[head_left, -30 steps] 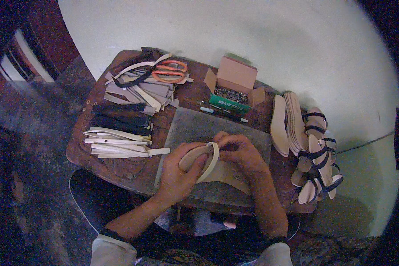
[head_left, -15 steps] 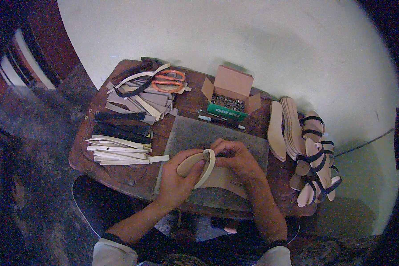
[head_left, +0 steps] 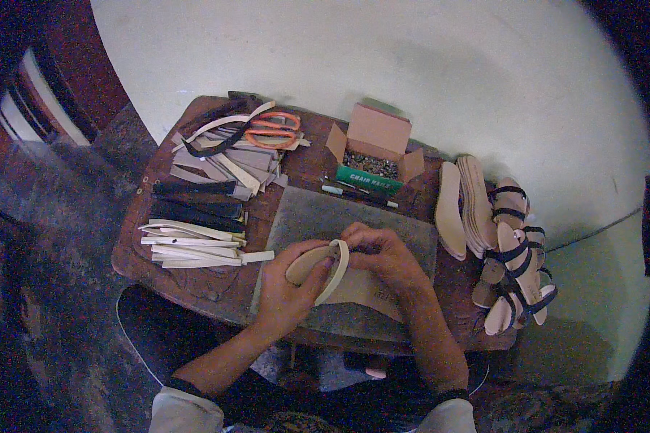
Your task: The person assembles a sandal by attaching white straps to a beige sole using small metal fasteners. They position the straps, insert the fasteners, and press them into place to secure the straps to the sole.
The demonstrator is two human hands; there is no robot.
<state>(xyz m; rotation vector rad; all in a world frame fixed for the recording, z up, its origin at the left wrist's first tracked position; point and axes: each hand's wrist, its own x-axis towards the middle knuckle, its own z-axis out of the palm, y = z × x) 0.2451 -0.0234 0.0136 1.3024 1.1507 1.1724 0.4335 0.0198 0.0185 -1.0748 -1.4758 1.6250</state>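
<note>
A tan sandal sole is held over the grey work mat at the middle of the wooden bench. It is gripped from below by the left hand, whose fingers are clamped on it. A cream strap arching over the sole is pinched by the right hand, fingers closed together. Orange scissors, an open box of nails and finished sandals lie around.

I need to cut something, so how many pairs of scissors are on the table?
1. The orange-handled scissors lie on the pile of strips at the table's far left; more may be hidden under it.
</note>
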